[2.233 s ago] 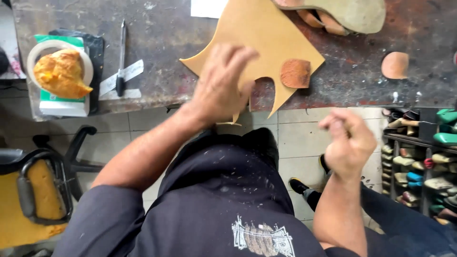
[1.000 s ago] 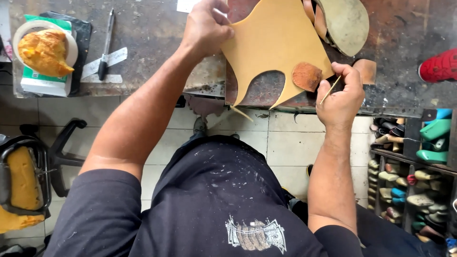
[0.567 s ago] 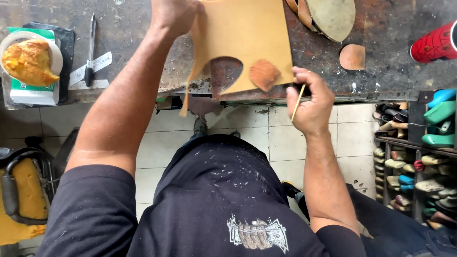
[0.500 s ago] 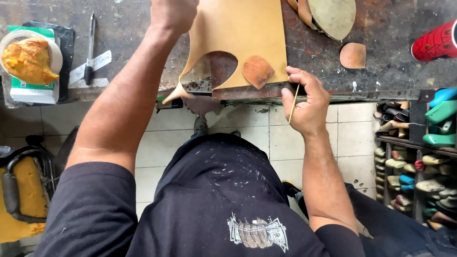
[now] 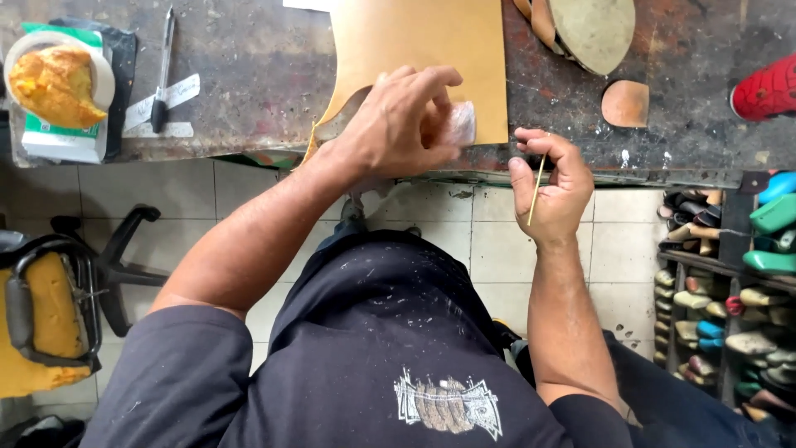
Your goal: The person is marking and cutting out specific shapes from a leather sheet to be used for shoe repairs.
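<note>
Head view, looking down over the person's chest to the table edge. Left hand (image 5: 402, 124): fingers spread and curled, pressing down on the near edge of a tan leather sheet (image 5: 423, 50); fingertips pinch a small pale, blurred piece (image 5: 460, 124) against it. Cannot tell what that piece is. Right hand (image 5: 551, 187): closed around a thin yellow stick (image 5: 536, 192), held between thumb and fingers, stick roughly upright, its tip hanging below the palm. This hand sits just off the table edge, near the sheet's right corner but not touching it. The two hands are apart, side by side.

Leather sheet lies flat on the dark, stained table (image 5: 249, 75), its cut lower-left edge curling over the table's front. Right of the sheet: a small rounded brown leather piece (image 5: 624, 104), and above it a stack of shoe soles (image 5: 584, 29). Far right corner: a red shoe (image 5: 767, 87), partly cut off. Left side of table: a pen-like tool (image 5: 162, 70) lying over white tape strips, then a round container with yellow glue (image 5: 54, 83) on a green-and-white box. Below the table: tiled floor, a chair with a yellow seat (image 5: 41, 323) at left, a shelf of shoe forms (image 5: 730, 282) at right.
</note>
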